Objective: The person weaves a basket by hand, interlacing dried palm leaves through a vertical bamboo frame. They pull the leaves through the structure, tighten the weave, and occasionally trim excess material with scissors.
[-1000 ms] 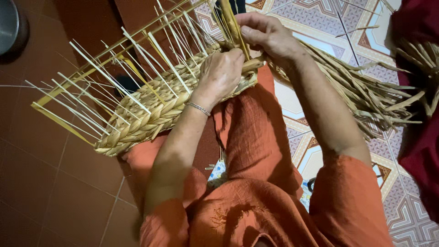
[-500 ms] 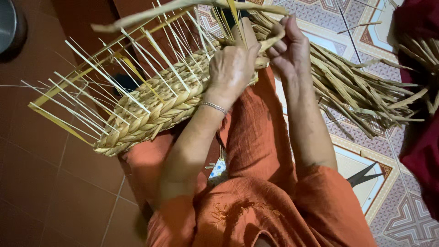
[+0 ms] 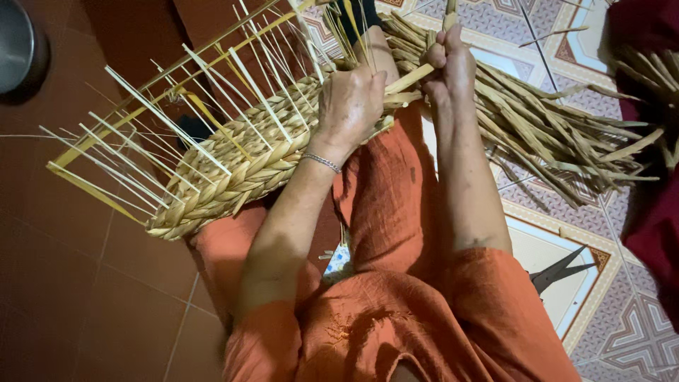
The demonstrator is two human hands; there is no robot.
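Observation:
A half-woven straw basket [image 3: 233, 166] with a yellow wire frame [image 3: 85, 152] and several thin upright spokes rests on my lap. My left hand [image 3: 348, 102] presses down on the woven rim at its right end, a thin bracelet on the wrist. My right hand [image 3: 449, 67] is closed around a flat straw strand [image 3: 410, 76] and holds it taut, up and to the right of the weave. A loose bundle of dried straw strands [image 3: 552, 134] fans out to the right behind my right hand.
Black scissors [image 3: 559, 272] lie on the patterned tile floor at the right. A metal bowl [image 3: 18, 46] sits at the top left on dark red tiles. Dark red cloth and more straw [image 3: 647, 78] fill the right edge.
My right hand has moved from over the weave to the right and closed on a strand, pulling it away. My left hand stays pressed on the rim. The basket shifted slightly.

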